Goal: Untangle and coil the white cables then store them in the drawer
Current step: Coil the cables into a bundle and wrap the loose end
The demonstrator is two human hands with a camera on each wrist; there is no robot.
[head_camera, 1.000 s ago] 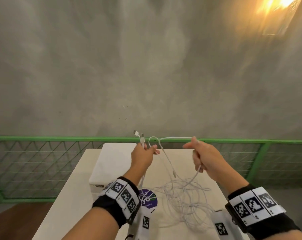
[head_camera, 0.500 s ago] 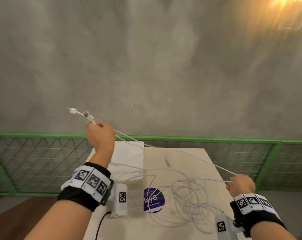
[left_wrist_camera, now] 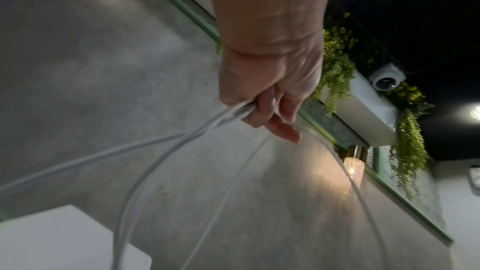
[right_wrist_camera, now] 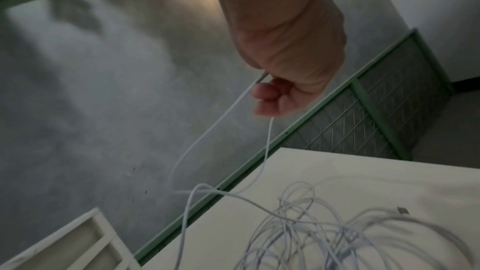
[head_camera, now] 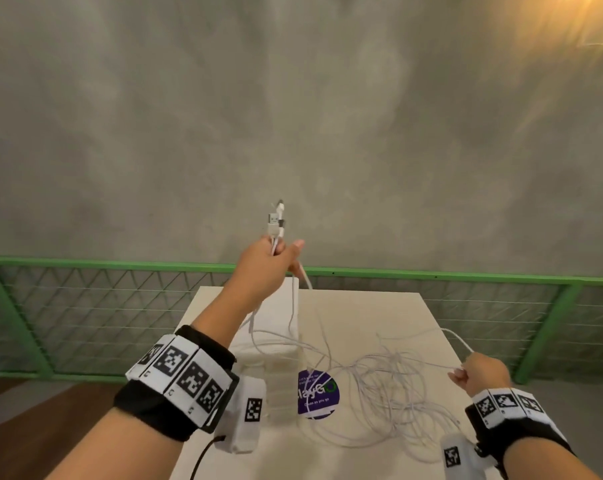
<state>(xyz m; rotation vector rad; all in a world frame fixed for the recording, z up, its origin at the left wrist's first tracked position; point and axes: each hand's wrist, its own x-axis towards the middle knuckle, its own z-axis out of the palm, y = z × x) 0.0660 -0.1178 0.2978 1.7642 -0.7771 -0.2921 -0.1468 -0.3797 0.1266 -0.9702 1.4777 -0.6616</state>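
A tangle of thin white cables (head_camera: 390, 389) (right_wrist_camera: 324, 231) lies on the beige table (head_camera: 397, 306). My left hand (head_camera: 268, 263) (left_wrist_camera: 267, 98) is raised above the table's far edge and grips a bundle of cable ends, whose USB plugs (head_camera: 275, 221) stick up out of the fist. Strands hang from it down to the pile. My right hand (head_camera: 476, 370) (right_wrist_camera: 275, 93) is low at the table's right edge and pinches one white cable that loops back to the tangle. A white drawer unit (head_camera: 279, 341) (right_wrist_camera: 67, 247) stands on the table's left side.
A round purple sticker (head_camera: 315, 393) lies on the table near the drawer unit. A green mesh railing (head_camera: 85, 306) runs behind the table, with a grey concrete wall (head_camera: 293, 116) beyond. A black lead (head_camera: 203, 459) hangs from the left wrist camera.
My left hand has swung from the far left back toward the middle, raising the plugs upright. My right hand has stayed low at the right edge, still pinching its cable.
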